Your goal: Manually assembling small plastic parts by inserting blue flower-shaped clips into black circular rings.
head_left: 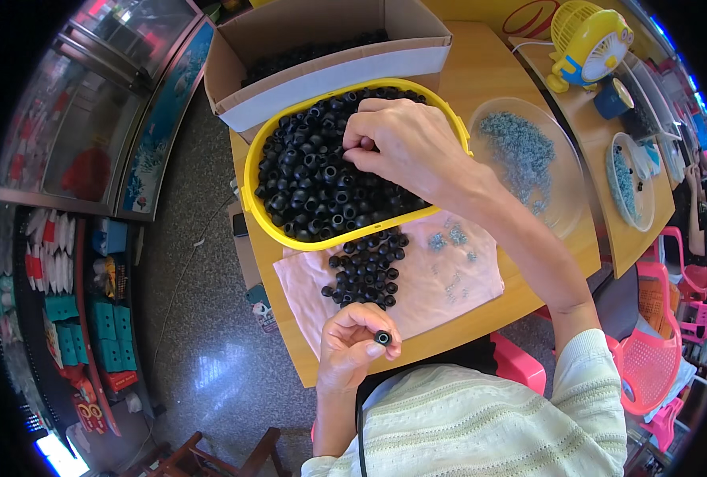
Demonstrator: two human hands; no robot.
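Note:
My left hand (347, 343) is close to my body, pinching one small round black piece with a hole (383, 338) between thumb and fingertips; a pale ring shows inside the hole. My right hand (405, 143) reaches over a yellow-rimmed oval basket (252, 179) full of the same black pieces (314, 167). Its fingers are curled together at the surface of the heap, and whatever they hold is hidden. Between the basket and my left hand, a loose pile of black pieces (365, 270) lies on a pale pink cloth (306, 290).
Behind the basket stands an open cardboard box (330, 75) with more black pieces. Right of it, a clear round tray (564, 191) holds many small bluish parts (516, 147); a few lie on the cloth. A yellow fan (588, 44) and pink chairs (648, 358) are further right.

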